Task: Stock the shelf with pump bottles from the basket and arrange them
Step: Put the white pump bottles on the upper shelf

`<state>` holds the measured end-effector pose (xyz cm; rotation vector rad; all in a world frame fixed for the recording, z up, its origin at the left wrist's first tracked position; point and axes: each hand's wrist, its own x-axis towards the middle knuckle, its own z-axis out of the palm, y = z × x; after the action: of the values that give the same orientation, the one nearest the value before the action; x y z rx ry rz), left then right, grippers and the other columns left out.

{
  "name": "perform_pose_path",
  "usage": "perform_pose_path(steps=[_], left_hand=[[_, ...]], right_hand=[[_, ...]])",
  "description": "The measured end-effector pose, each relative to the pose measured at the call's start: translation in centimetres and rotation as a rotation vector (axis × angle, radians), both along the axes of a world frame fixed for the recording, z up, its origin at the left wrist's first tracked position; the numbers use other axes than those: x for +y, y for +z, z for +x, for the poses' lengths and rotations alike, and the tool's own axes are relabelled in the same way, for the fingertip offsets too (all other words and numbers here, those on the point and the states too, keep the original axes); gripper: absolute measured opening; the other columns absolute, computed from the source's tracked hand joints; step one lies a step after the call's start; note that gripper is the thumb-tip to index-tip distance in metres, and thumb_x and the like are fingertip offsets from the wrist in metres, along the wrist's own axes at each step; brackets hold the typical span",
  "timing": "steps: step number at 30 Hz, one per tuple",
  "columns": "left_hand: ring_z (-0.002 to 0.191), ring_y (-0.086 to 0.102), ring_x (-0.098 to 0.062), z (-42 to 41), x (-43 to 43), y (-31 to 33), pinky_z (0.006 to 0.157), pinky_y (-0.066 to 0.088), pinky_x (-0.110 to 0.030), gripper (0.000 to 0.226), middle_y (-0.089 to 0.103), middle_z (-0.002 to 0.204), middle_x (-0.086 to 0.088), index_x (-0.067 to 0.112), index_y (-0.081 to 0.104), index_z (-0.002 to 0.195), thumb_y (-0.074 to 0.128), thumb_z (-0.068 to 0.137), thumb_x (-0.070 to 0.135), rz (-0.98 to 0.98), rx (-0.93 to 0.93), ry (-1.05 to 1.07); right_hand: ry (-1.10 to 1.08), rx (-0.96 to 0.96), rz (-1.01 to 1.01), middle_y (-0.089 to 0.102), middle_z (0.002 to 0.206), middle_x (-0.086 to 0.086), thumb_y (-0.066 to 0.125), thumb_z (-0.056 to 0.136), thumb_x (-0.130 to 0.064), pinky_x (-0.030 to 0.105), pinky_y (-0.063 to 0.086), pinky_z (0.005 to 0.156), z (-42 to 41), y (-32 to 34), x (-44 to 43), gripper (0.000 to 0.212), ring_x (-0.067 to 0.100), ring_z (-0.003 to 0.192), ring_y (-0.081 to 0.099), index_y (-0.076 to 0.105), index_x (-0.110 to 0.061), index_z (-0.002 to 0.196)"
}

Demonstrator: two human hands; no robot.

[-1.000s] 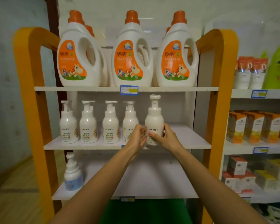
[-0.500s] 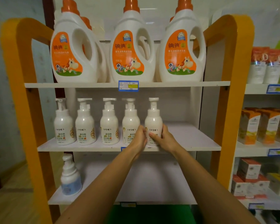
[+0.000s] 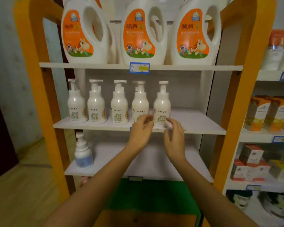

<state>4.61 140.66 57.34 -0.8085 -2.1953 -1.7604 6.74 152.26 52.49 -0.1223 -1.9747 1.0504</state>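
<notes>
The rightmost pump bottle [image 3: 161,104] stands upright on the middle shelf [image 3: 197,123], at the right end of a row of five. It is close beside the fourth bottle [image 3: 140,102], with bare shelf to its right. Both hands are raised in front of its lower half. The left hand [image 3: 142,130] is at its lower left, fingers overlapping the gap between it and the fourth bottle, and the right hand [image 3: 175,135] is at its lower right. The fingers of both hands are loosely bent and spread, wrapped round nothing. The fingertips are blurred, so I cannot tell whether any of them touches the bottle. The bottle is white with a rounded shoulder, a narrow neck and a white pump head. Its label carries a line of small dark characters above a patch of green and orange print, partly covered by the hands. The other three bottles [image 3: 96,105] to the left are the same sort, spaced along the front of the shelf, their pump heads turned in slightly different directions. On the shelf above stand three big white jugs [image 3: 143,35] with orange labels, and a blue price tag [image 3: 139,68] sits on that shelf's edge. On the shelf below, at the left, stands a single white bottle with a blue base [image 3: 83,153]. The shelf unit has an orange frame [image 3: 246,79].
</notes>
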Motion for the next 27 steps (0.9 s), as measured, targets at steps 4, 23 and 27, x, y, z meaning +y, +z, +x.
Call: perform_pose_path(steps=[4, 23, 27], left_hand=[[0.097, 0.061, -0.018, 2.0, -4.5, -7.0, 0.086, 0.051, -0.033, 0.025, 0.067, 0.106, -0.005, 0.014, 0.061, 0.107, 0.049, 0.085, 0.018, -0.216, 0.037, 0.089], [0.113, 0.055, -0.023, 8.0, -14.9, -41.2, 0.093, 0.042, -0.030, 0.033, 0.056, 0.127, -0.009, 0.011, 0.050, 0.124, 0.048, 0.092, 0.020, -0.969, -0.553, -0.001], [0.124, 0.046, -0.020, 9.7, -16.9, -47.4, 0.103, 0.037, -0.031, 0.042, 0.043, 0.140, -0.005, 0.014, 0.038, 0.132, 0.047, 0.092, 0.023, -1.033, -0.687, -0.018]], right_hand=[[0.130, -0.138, 0.094, 0.059, 0.117, 0.004, 0.044, 0.084, -0.011, 0.019, 0.035, 0.092, 4.2, -7.4, -3.2, 0.028, 0.007, 0.107, 0.046, 0.057, -0.017, 0.109], [0.291, -1.173, 0.129, 0.049, 0.136, 0.008, 0.055, 0.088, -0.018, 0.030, 0.034, 0.105, 13.5, -40.0, -10.7, 0.043, 0.022, 0.124, 0.045, 0.046, -0.013, 0.129], [0.347, -1.246, 0.194, 0.047, 0.136, 0.001, 0.051, 0.090, -0.026, 0.022, 0.036, 0.099, 14.2, -44.8, -13.1, 0.041, 0.014, 0.122, 0.045, 0.041, -0.019, 0.129]])
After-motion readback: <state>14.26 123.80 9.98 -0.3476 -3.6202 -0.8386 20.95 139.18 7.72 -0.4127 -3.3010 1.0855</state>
